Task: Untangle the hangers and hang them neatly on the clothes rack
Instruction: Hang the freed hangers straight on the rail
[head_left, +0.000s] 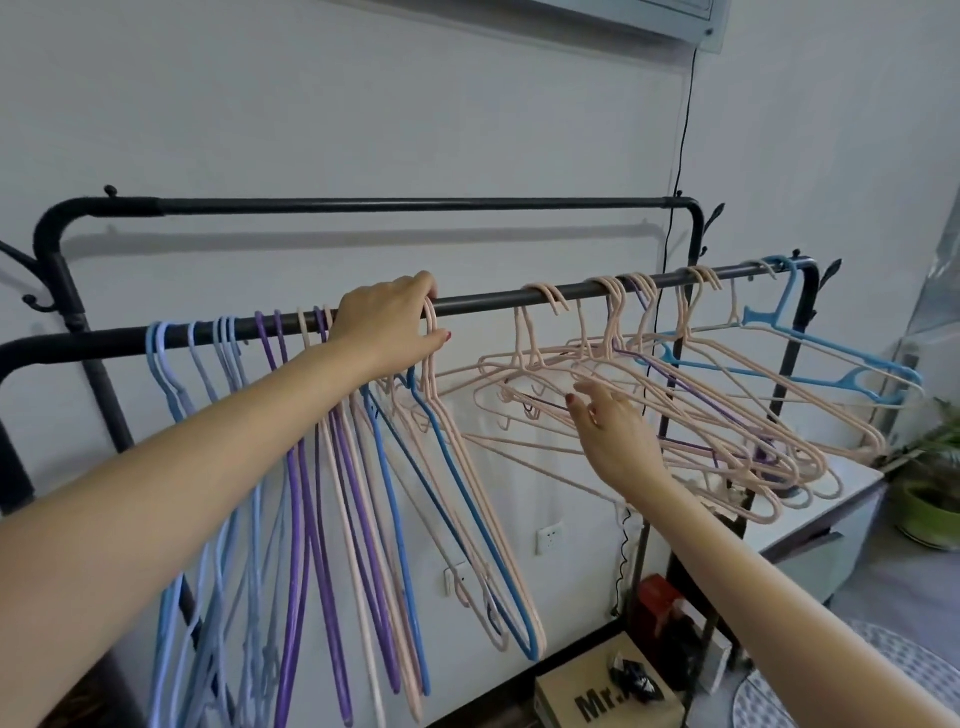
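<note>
Fingers (434, 340) around pink hanger hook (431, 317)

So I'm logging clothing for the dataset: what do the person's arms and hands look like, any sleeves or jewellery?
Both forearms are bare, no sleeves in view. No rings, watch or bracelets show. The left hand and right hand have dark red painted nails.

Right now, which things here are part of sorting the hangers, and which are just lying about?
Job: tangled pink hangers; sorted hangers; rail; left hand; right hand.
Lying about: box; plant; back rail; socket.
</note>
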